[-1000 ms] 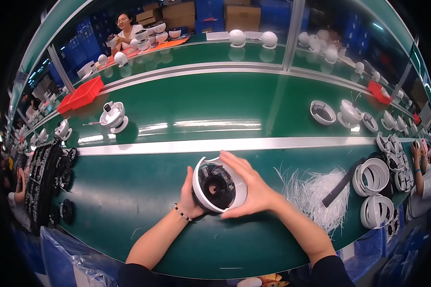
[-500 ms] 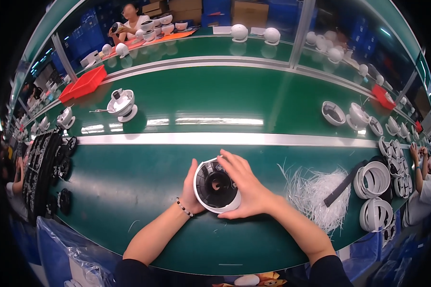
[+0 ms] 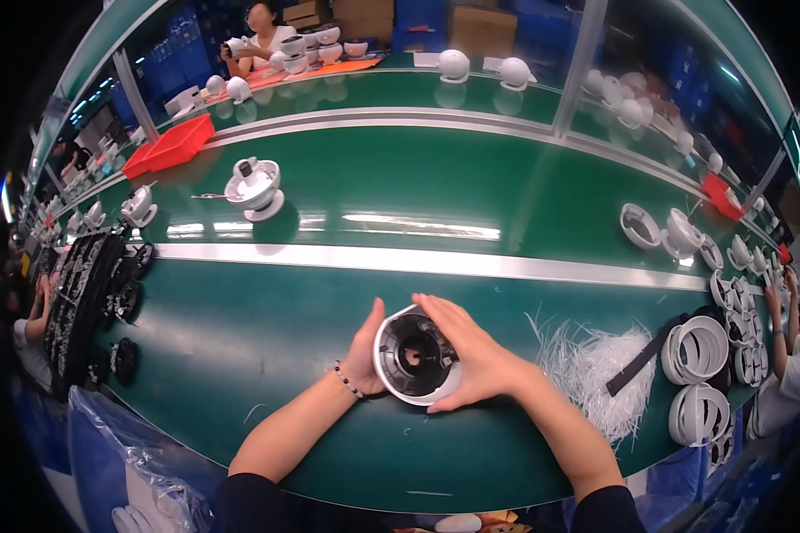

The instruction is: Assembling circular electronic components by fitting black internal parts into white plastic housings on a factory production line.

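Cradling white dome housing (image 3: 414, 357) between left hand (image 3: 365, 348) and right hand (image 3: 472, 359) — both seemingly gripping rim.

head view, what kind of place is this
Most likely a factory assembly line. A long green belt carries white housings, both hands hold a round white housing, and stacked white rings lie to the right.
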### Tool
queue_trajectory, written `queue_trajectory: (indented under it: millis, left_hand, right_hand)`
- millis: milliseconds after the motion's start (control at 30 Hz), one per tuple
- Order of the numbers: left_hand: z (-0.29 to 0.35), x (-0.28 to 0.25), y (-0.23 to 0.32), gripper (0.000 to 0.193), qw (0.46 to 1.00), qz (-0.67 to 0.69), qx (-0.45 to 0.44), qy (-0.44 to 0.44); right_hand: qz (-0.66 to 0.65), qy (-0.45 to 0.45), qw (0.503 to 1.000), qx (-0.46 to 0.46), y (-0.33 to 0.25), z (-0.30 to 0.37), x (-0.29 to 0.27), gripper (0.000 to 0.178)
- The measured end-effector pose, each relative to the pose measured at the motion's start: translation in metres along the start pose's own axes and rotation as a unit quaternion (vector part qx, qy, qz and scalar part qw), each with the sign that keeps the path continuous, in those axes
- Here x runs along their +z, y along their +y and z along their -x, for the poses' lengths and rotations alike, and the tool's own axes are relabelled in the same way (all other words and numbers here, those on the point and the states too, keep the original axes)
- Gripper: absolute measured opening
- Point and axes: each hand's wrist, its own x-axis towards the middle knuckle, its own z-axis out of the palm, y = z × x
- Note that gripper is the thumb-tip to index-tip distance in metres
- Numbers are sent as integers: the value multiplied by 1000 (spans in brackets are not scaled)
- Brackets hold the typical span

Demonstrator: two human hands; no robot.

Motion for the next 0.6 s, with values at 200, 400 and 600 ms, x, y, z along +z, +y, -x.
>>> queue_trajectory:
  millis: [200,400,600]
  left_hand:
    - [-2,24,-7,46,992,64,99,50]
    - [-30,7,43,41,973,39,203,104]
    - [-100,-74,120,27,942,32,282,179]
  right_hand:
    - [-4,114,992,52,2,4,15,117]
    - [163,188,960,130,-20,-10,26,110]
    - [224,203,944,129,-118,38,2,72]
